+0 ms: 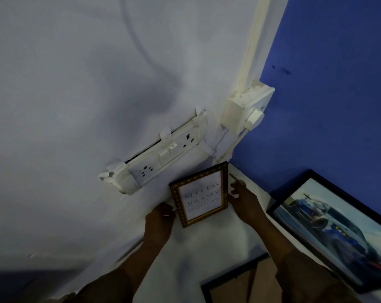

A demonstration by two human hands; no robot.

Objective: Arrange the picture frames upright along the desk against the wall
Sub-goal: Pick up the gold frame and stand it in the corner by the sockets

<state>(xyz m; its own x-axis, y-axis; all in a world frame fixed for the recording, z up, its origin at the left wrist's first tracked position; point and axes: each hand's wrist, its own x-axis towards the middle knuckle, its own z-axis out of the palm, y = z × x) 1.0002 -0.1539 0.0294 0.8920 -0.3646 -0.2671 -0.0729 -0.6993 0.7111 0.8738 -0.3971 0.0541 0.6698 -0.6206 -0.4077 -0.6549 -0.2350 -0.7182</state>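
A small brown and gold frame (199, 194) with printed words stands upright on the white desk (207, 248), its back to the white wall near the corner. My left hand (160, 217) grips its left edge and my right hand (242, 199) holds its right edge. A large black frame with a blue car picture (336, 228) leans upright against the blue wall on the right. Another black frame (233, 283) lies face down on the desk at the bottom, its brown backing showing.
A taped white socket strip (163, 154) sits on the white wall just above the small frame. A white switch box (246, 110) is mounted in the corner. The two walls meet right behind the small frame.
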